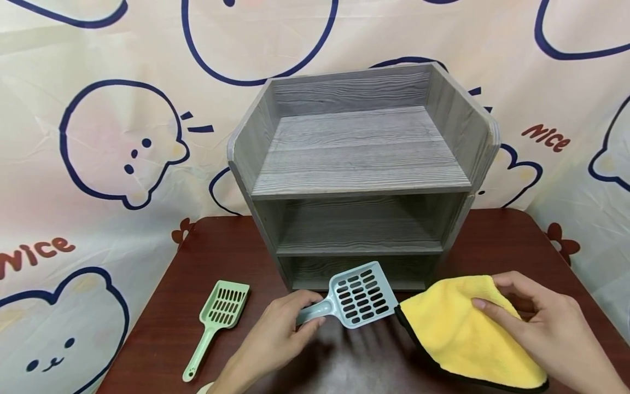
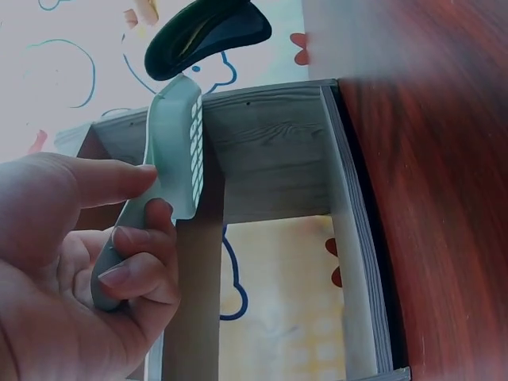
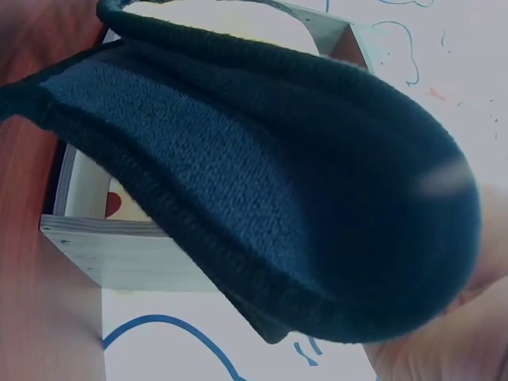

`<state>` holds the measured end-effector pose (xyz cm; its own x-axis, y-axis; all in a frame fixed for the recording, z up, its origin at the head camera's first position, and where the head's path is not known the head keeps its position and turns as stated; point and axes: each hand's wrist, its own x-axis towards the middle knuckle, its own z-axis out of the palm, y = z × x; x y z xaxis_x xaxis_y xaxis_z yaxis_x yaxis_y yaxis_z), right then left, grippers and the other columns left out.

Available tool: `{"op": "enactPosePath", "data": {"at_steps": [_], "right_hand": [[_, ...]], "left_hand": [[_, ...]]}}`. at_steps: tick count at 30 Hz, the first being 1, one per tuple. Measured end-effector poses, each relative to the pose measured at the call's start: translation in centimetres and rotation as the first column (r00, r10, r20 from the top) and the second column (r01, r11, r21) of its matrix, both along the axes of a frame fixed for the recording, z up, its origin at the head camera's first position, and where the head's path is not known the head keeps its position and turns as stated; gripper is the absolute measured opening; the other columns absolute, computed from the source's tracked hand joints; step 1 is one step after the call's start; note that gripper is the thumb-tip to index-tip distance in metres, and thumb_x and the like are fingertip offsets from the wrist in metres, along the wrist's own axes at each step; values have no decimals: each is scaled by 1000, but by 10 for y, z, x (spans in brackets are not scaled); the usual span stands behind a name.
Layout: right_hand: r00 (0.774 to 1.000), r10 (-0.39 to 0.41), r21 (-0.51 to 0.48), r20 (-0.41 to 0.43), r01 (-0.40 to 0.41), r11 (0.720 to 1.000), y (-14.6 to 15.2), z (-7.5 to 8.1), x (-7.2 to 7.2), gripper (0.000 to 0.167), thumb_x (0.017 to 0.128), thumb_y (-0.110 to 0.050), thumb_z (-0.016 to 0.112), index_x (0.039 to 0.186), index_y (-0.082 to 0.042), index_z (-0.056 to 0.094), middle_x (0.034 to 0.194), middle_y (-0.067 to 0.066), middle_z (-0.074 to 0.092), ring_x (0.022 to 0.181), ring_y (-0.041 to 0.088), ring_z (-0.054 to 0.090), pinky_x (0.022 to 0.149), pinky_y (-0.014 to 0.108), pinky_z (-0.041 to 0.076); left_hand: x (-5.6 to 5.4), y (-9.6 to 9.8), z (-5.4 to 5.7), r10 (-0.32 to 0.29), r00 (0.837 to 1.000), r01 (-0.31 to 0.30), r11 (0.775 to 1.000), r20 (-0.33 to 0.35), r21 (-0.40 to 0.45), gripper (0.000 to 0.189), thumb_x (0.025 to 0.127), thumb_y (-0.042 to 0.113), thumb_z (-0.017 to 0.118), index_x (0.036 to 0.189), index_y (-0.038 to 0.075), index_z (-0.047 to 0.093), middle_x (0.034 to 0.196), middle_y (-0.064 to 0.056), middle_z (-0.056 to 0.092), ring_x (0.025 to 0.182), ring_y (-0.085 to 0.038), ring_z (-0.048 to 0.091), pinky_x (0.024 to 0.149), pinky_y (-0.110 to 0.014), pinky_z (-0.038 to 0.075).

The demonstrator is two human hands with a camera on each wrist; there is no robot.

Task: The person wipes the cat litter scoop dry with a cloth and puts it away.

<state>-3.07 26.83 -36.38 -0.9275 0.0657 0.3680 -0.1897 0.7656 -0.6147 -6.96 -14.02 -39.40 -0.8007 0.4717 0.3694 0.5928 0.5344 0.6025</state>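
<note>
My left hand [image 1: 283, 323] grips the handle of a light blue slotted litter scoop [image 1: 361, 295], its flat slotted end pointing right. In the left wrist view the same scoop [image 2: 176, 147] appears edge-on, with thumb and fingers curled round its handle. A yellow cloth [image 1: 467, 328] with a black border is pinched between the thumb and fingers of my right hand [image 1: 546, 323]. Its near left corner lies by the scoop's far edge; whether they touch I cannot tell. From the right wrist, the cloth's dark underside [image 3: 238, 175] covers most of the view and hides the fingers.
A green slotted scoop [image 1: 223, 312] lies on the dark red table [image 1: 157, 328] at the left. Behind my hands stands a grey wooden shelf unit [image 1: 359, 153] with open compartments. A cartoon-printed curtain [image 1: 123, 235] hangs at the back. A pale rounded edge shows beneath my left forearm.
</note>
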Motion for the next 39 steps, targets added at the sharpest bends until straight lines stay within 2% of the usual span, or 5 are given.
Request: {"op": "enactPosePath", "data": {"at_steps": [12,17,23,28,39], "right_hand": [[995,-15,-49,95,19,999,6,-2,0,33,89,-12,89,116,-19,72,88,-14,69,61,7,62,53,20,49],[997,-2,-65,82,8,998,8,-3,-1,31,90,-10,87,116,-18,71,86,-13,67,60,7,61,53,19,47],[991,-26,-51,131,33,998,7,-5,-5,31,92,-16,86,119,-15,70,89,-12,69,61,6,64,53,21,51],[993,-25,-22,112,27,999,5,-4,-9,31,91,-16,87,118,-15,71,87,-7,67,61,6,59,53,21,46],[992,-4,-58,126,11,998,5,-7,-9,31,93,-15,86,119,-17,70,87,-13,67,60,7,61,52,21,48]], "left_hand": [[0,-5,1,11,1000,-11,1000,16,19,26,93,8,82,114,19,72,97,15,67,79,2,57,71,-18,51],[1,-6,1,9,1000,-10,1000,20,28,27,92,7,82,114,19,72,96,14,67,78,2,57,69,-18,50],[-1,-5,2,-10,1000,9,1000,4,28,26,94,7,81,115,18,72,97,11,69,80,2,57,71,-18,50],[-2,-5,4,-13,1000,12,999,4,31,23,95,9,80,116,18,72,99,10,71,80,1,58,71,-19,51],[-6,2,5,-40,998,38,999,40,29,22,96,10,79,115,18,72,98,10,70,79,1,56,69,-17,49]]}}
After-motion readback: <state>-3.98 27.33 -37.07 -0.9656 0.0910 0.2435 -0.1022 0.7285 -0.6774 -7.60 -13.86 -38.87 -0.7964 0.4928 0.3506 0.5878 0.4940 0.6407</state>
